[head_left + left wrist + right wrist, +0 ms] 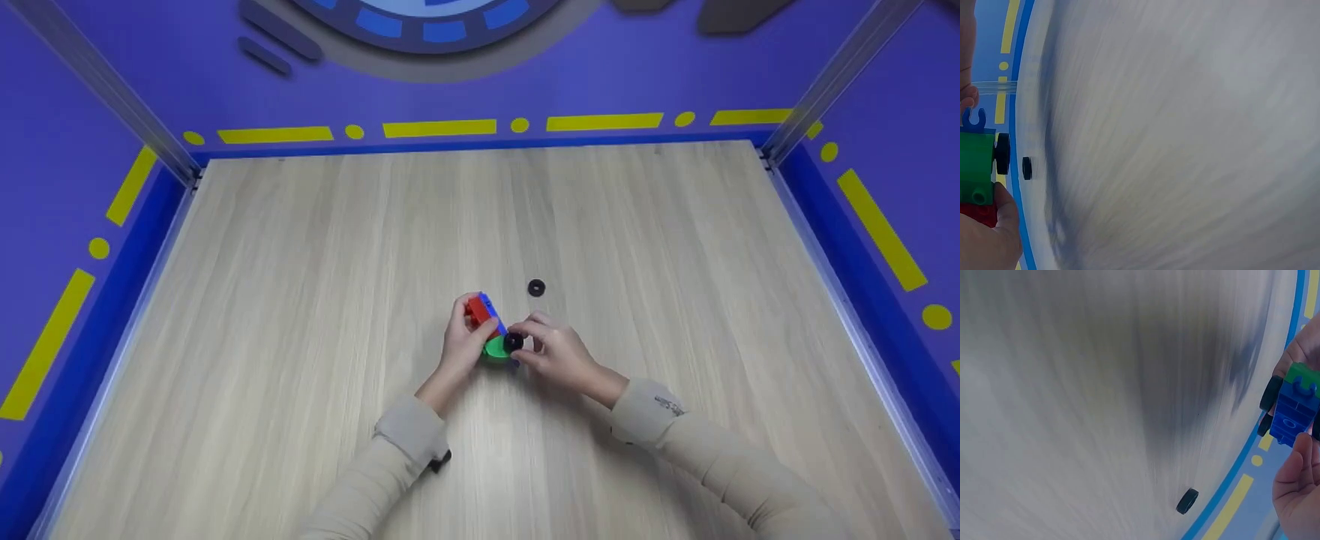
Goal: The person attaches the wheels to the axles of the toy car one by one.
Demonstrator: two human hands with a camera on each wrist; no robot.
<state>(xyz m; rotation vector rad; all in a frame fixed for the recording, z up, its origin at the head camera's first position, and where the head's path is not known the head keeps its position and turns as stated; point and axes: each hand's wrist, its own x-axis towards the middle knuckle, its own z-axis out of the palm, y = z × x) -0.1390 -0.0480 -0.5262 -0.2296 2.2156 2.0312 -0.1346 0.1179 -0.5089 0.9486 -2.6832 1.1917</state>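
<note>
My left hand (463, 346) grips a toy vehicle (495, 347) by its red part, thumb across the near side. The toy has red, blue and green parts. In the left wrist view its green body (976, 163) carries a black wheel (1003, 153) and a blue hook (976, 120). My right hand (561, 356) pinches a black wheel (513, 342) against the toy's side. The right wrist view shows the blue underside (1292, 417) with black wheels on its left; the pinched wheel is mostly cut off at the frame edge.
A loose black wheel (536, 287) lies on the wooden table (337, 300) just beyond the hands. Purple walls with yellow marks (439, 128) enclose the table at the back and both sides. A small black object (440, 460) shows beneath the left sleeve.
</note>
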